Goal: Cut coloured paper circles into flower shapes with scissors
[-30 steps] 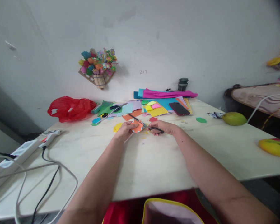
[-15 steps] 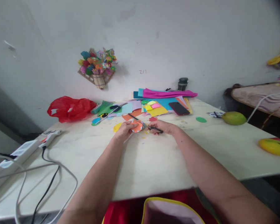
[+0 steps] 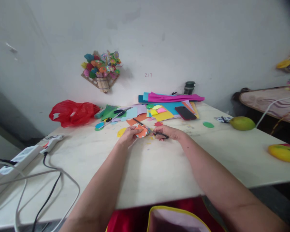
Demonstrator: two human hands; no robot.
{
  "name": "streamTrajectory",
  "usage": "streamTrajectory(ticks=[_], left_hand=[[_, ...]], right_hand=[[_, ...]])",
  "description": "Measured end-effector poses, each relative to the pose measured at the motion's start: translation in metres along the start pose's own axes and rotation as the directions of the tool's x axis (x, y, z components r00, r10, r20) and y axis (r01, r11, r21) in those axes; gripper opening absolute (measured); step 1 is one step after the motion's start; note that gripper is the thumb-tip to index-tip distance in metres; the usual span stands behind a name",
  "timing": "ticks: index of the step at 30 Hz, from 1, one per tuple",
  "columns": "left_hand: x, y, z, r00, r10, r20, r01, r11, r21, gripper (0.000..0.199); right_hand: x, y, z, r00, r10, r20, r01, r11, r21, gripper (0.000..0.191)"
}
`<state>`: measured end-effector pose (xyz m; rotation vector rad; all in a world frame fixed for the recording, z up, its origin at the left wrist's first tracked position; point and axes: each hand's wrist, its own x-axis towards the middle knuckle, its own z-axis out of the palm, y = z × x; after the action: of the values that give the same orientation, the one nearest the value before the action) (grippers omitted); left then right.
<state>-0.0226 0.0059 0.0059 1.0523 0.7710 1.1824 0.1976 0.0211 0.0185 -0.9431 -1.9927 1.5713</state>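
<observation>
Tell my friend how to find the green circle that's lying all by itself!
Start at the big white table and find the dark phone near the back. Look right, between the phone and the yellow-green fruit. The flat green circle there lies alone, while the other green one, far left, is partly under a blue circle.
</observation>
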Motion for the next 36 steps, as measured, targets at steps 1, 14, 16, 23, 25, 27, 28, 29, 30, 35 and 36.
streamTrajectory(ticks=[1,14,16,23,25,27,28,29,30,35,36], left_hand=[[0.000,0.000,0.000,1.000,0.000,0.005,0.000,1.000,-0.006,0.016],[0.000,-0.001,0.005,0.997,0.035,-0.068,-0.041,0.996,-0.077,0.015],[0.000,0.000,0.008,0.995,0.043,-0.091,-0.050,0.995,-0.084,0.015],[-0.001,0.003,0.017,0.985,0.049,-0.163,-0.062,0.995,-0.078,0.019],[0.000,0.003,0.018,0.982,0.054,-0.179,-0.067,0.995,-0.069,0.020],[0.001,0.003,0.020,0.978,0.061,-0.200,-0.075,0.995,-0.061,0.021],[0.001,0.002,0.020,0.976,0.066,-0.210,-0.080,0.995,-0.058,0.021],[0.002,0.002,0.021,0.973,0.071,-0.219,-0.084,0.995,-0.054,0.021],[0.002,0.002,0.022,0.971,0.076,-0.228,-0.090,0.995,-0.051,0.021],[0.003,0.002,0.027,0.956,0.107,-0.274,-0.126,0.991,-0.053,0.023],[0.002,0.002,0.028,0.952,0.111,-0.285,-0.132,0.989,-0.058,0.023]], right_hand=[[0.000,0.000,0.001,1.000,-0.004,-0.003,0.004,1.000,0.001,0.029],[0.002,-0.001,0.012,0.997,-0.050,-0.064,0.056,0.994,0.097,0.026],[0.001,-0.003,0.013,0.996,-0.051,-0.073,0.058,0.994,0.093,0.025],[0.004,0.003,0.012,0.997,-0.059,-0.046,0.062,0.995,0.079,0.028],[0.006,0.005,0.012,0.997,-0.072,-0.042,0.075,0.992,0.103,0.027],[0.007,0.006,0.014,0.996,-0.085,-0.041,0.089,0.989,0.117,0.027],[0.008,0.005,0.015,0.995,-0.090,-0.043,0.095,0.988,0.121,0.027],[0.008,0.005,0.016,0.995,-0.093,-0.048,0.098,0.987,0.125,0.027],[0.008,0.004,0.018,0.994,-0.092,-0.053,0.098,0.987,0.129,0.027],[0.009,0.001,0.023,0.993,-0.081,-0.085,0.093,0.985,0.145,0.029],[0.009,0.000,0.024,0.992,-0.081,-0.092,0.094,0.985,0.147,0.029]])
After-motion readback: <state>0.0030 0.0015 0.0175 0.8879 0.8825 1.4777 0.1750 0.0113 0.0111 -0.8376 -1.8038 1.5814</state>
